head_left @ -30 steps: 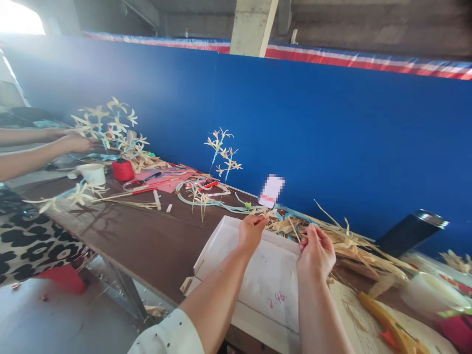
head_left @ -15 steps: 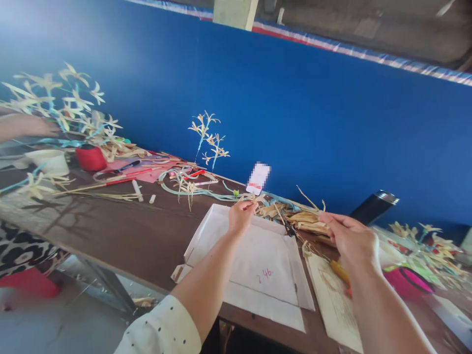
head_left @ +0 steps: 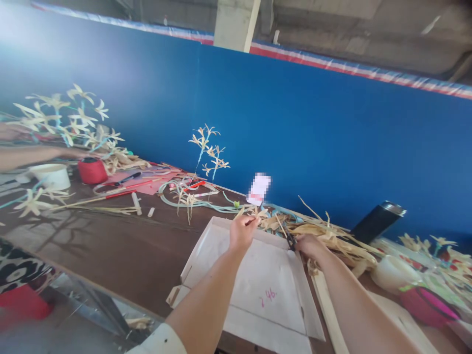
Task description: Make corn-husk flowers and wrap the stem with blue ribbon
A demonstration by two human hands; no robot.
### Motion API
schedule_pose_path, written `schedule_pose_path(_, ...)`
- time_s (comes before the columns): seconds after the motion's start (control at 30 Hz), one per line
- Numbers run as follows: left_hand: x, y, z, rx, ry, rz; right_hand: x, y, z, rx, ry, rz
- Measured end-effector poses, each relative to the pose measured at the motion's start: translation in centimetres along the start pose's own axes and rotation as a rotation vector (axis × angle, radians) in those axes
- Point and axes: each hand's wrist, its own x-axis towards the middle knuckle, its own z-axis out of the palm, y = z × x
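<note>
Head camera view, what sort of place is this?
Probably a makeshift craft workspace, judging by the dried-looking strips, the handmade-looking pale flowers and the bare concrete pillar in the background.

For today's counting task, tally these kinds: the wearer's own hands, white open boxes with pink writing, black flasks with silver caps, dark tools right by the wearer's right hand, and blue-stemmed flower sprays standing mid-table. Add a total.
Wearer's hands: 2 (left hand, right hand)
White open box: 1
Black flask: 1
Dark tool: 1
Flower sprays: 2
Total: 7
</note>
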Motion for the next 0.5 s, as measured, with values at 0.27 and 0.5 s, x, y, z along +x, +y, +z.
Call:
schedule_pose_path(0.27,-0.1,-0.1,0.2,-0.032,-0.011,-0.007,0.4,0.5,0.1,0.008,-0.112,0.037)
schedule_pose_path(0.5,0.0,-0.4,0.3,-0.040,0.002,0.028,-0.6,-0.4,-0.2,0.088,-0.100,0.028)
